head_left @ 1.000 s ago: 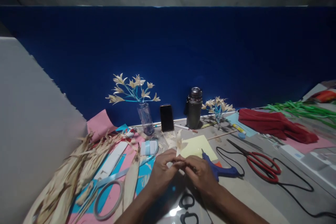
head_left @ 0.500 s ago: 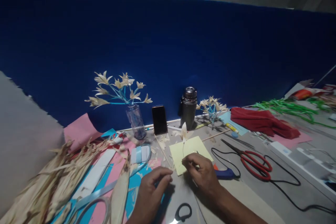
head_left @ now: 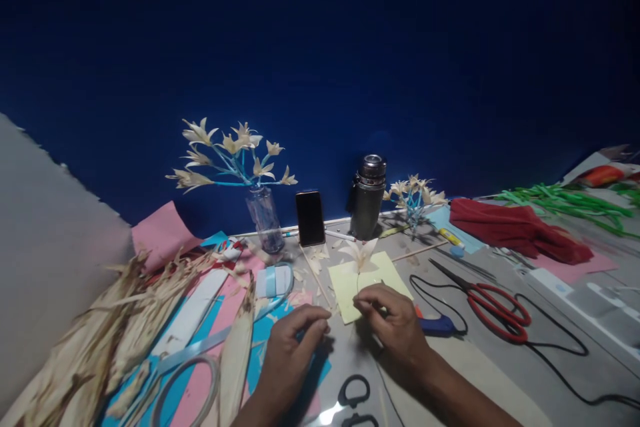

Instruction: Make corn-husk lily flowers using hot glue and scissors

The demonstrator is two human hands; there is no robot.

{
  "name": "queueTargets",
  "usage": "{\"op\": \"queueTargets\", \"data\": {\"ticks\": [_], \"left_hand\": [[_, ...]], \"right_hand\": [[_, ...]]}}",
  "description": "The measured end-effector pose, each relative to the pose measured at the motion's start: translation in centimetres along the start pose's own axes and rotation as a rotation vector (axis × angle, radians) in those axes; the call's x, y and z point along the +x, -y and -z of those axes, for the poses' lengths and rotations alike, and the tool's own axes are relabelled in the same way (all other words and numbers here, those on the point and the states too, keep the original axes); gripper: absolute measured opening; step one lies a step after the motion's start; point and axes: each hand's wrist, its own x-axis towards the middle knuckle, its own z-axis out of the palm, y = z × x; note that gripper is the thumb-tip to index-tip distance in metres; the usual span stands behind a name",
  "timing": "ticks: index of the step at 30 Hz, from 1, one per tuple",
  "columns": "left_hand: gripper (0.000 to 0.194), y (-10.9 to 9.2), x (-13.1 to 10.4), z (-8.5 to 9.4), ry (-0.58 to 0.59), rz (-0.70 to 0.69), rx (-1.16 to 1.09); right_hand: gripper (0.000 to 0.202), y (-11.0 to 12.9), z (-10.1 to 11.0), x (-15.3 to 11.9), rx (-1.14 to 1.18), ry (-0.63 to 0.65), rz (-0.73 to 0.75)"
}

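Observation:
My right hand (head_left: 395, 320) pinches the thin wire stem (head_left: 358, 281) of a cream-coloured flower (head_left: 361, 255) that stands upright above its fingertips. Behind them is a pale yellow paper square (head_left: 336, 290). To the left, my left hand (head_left: 295, 347) hovers with fingers curled and thumb close to the index fingertip; anything between them is too small to make out. Black-handled scissors (head_left: 355, 390) lie on the table between my wrists. Just past my right hand rests a blue glue gun (head_left: 439, 327) with its black cord.
Dried husks (head_left: 85, 340), a tape roll (head_left: 163, 407) and coloured paper crowd the left. At the back stand a glass vase (head_left: 265, 220) of flowers, a phone (head_left: 311, 219) and a flask (head_left: 369, 200). Red-handled scissors (head_left: 500, 313), a red cloth (head_left: 515, 227) and a power strip (head_left: 565, 290) lie right.
The flower has turned, showing its petals spread wider. Both hands stay in nearly the same place on the table, while the whole view has tilted and shifted slightly.

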Motion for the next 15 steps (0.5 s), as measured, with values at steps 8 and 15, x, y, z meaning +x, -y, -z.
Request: {"op": "queueTargets", "data": {"ticks": [8,15], "left_hand": [[0.021,-0.09,-0.26,-0.16,0.025,0.016,-0.043],[0.018,0.08,-0.35,-0.23,0.039,0.001,-0.022]], "right_hand": [[0.016,0.84,0.11,0.14,-0.053,-0.014,0.052],[0.015,0.98,0.16,0.17,-0.058,-0.018,0.061]]}}
